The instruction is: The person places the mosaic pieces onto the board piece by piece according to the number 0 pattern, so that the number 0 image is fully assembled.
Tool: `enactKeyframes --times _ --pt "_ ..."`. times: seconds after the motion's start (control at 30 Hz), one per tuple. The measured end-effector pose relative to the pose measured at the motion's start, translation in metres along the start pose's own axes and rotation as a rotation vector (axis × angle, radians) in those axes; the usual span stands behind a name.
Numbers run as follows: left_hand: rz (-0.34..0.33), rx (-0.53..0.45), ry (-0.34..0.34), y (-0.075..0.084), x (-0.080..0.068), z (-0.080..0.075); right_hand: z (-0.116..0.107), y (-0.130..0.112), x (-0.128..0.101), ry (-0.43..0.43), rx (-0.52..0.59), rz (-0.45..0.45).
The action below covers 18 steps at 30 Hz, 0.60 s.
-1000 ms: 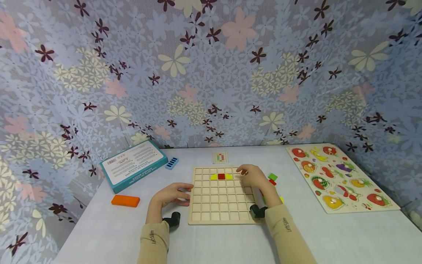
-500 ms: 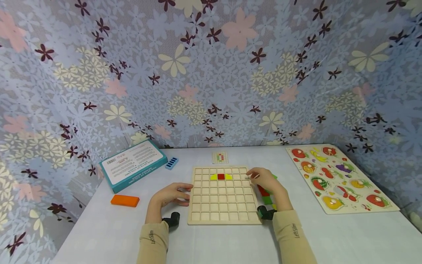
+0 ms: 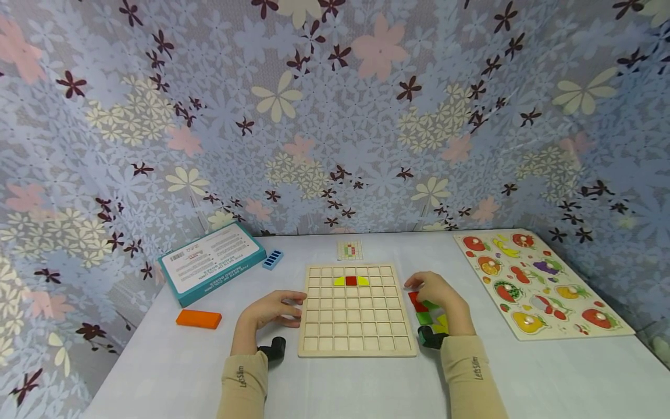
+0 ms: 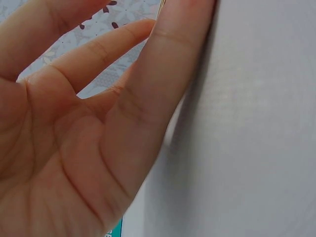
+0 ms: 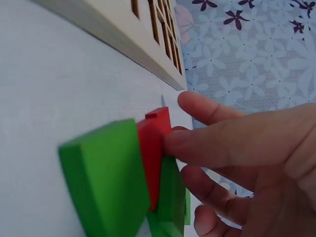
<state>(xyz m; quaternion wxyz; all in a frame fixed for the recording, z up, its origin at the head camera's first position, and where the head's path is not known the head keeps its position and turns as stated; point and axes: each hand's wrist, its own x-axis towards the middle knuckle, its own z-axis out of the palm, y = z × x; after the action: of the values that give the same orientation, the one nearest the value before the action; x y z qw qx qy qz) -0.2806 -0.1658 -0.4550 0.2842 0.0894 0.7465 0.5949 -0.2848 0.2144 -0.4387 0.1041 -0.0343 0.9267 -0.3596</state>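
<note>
Sleeves: my two tan sleeves [image 3: 246, 378] lie nearest, on the desk [image 3: 157, 372].
Left grip: my left hand [image 3: 272, 309] rests released, fingers relaxed, fingertips at the left edge of the board [image 3: 356, 343].
Right grip: my right hand [image 3: 438, 294] sits over the blocks just right of the board; in the wrist view my thumb and finger pinch the red block [image 5: 152, 148].
Blocks: the red block stands between green blocks [image 5: 106, 173], all on the desk beside the board.
Board: three tiles [image 3: 351, 280], yellow, red, yellow, sit in its second row.
Farther: orange block [image 3: 199, 318], box [image 3: 211, 262], card [image 3: 350, 250], fruit puzzle [image 3: 539, 285].
</note>
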Motion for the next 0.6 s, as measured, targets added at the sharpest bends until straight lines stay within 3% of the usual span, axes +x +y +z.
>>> enactKeyframes --times 0.3,0.6 --pt "0.002 0.001 -0.004 0.0006 -0.0012 -0.0001 -0.0015 -0.0002 -0.0021 -0.009 -0.005 0.005" --pt "-0.008 0.005 0.013 -0.0010 0.0007 0.0001 -0.0004 0.0020 0.0022 0.043 -0.016 0.026"
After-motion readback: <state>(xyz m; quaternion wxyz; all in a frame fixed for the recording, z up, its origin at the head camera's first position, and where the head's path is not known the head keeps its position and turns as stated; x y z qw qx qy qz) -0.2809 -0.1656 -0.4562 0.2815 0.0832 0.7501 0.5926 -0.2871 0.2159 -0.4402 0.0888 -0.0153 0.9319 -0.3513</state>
